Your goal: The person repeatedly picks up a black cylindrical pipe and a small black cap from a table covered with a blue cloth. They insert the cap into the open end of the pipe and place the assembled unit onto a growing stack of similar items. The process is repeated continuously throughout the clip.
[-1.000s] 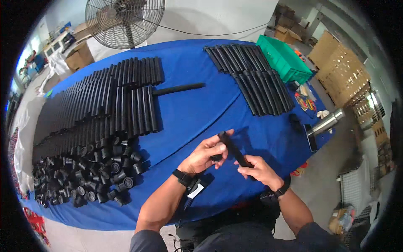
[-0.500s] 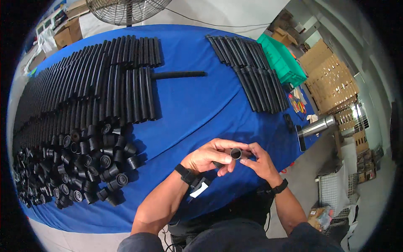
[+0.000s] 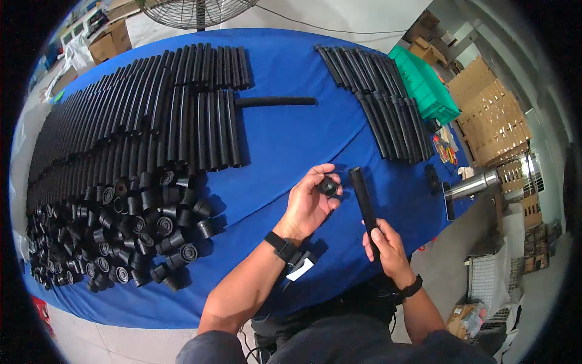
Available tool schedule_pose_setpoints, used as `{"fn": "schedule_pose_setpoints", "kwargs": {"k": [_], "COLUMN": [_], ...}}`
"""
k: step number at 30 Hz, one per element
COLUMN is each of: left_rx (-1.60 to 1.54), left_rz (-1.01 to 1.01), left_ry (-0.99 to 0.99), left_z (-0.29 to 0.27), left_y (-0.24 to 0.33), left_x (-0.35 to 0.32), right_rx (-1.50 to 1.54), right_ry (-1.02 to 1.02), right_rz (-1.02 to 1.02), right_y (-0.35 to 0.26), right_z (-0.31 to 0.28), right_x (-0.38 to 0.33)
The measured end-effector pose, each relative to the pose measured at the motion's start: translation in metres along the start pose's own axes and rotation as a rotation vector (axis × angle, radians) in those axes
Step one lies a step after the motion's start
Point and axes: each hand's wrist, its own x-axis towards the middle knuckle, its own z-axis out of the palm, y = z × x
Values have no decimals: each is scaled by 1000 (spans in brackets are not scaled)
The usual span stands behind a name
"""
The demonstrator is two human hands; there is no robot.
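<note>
In my left hand [image 3: 308, 203] a small round black rubber cap [image 3: 328, 186] is gripped between thumb and fingers. My right hand [image 3: 388, 249] is wrapped round the lower part of a black tube [image 3: 364, 203], which points away from me with its far end close to the cap. Cap and tube are apart. To the left of my hands lies a heap of similar black caps [image 3: 139, 225]. Beyond the heap, rows of black tubes [image 3: 157, 115] cover the left side of the blue cloth [image 3: 285, 145]. One single tube [image 3: 276, 102] lies crosswise beside them.
At the far right, two rows of black tubes [image 3: 388, 121] lie beside a green crate [image 3: 424, 85]. A steel flask [image 3: 473, 184], a phone [image 3: 448, 201] and some coloured tools [image 3: 447, 149] rest near the right edge. A fan [image 3: 200, 13] stands behind the table.
My hands have moved apart. The tube, held end-on between them before, now points away from me in my right hand, and the cap shows in my left hand. The view has shifted slightly.
</note>
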Motion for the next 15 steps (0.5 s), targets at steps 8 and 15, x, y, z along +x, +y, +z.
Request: {"fn": "schedule_pose_setpoints", "kwargs": {"k": [8, 15], "left_rx": [-6, -7], "left_rz": [-33, -99], "left_ry": [-27, -3], "left_z": [-5, -2], "left_y": [2, 4], "left_x": [-1, -1], "right_rx": [20, 56], "right_ry": [-25, -80], "right_rz": [50, 47], "right_y": [-5, -3], "right_z": [4, 2], "right_x": [-16, -19]}}
